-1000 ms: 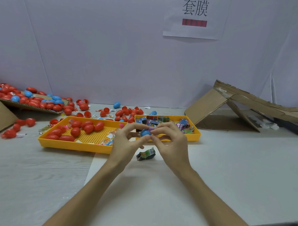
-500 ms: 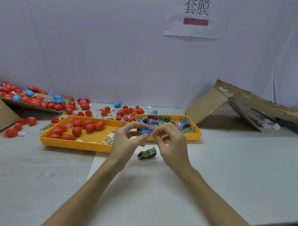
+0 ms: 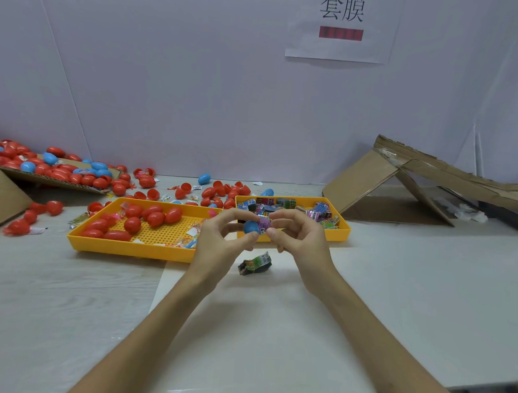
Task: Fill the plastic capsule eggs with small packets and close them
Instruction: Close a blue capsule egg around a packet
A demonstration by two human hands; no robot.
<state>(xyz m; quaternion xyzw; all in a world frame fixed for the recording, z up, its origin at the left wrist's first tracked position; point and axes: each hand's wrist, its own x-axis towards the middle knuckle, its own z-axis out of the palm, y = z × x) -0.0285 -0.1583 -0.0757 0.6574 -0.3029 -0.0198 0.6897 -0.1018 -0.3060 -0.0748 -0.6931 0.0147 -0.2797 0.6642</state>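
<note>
My left hand [image 3: 220, 239] pinches a blue capsule egg half [image 3: 250, 226] above the table's middle. My right hand [image 3: 297, 236] pinches a small purple packet [image 3: 264, 224] that sits against the blue half's open side. How deep the packet is in the half I cannot tell. Under the hands a green and black packet [image 3: 255, 264] lies on a white sheet [image 3: 261, 330]. Behind the hands a yellow tray [image 3: 341, 226] holds several packets. To its left a larger yellow tray [image 3: 125, 248] holds several red eggs [image 3: 150, 217].
Many red and a few blue eggs [image 3: 60, 169] lie on a cardboard flap and the table at the back left. A collapsed cardboard box [image 3: 415, 185] stands at the back right. The table's front edge [image 3: 421, 387] runs along the lower right.
The hands have drawn slightly apart, and a purple packet now shows between them at the blue half's opening. Before, both hands were pressed together around the blue piece.
</note>
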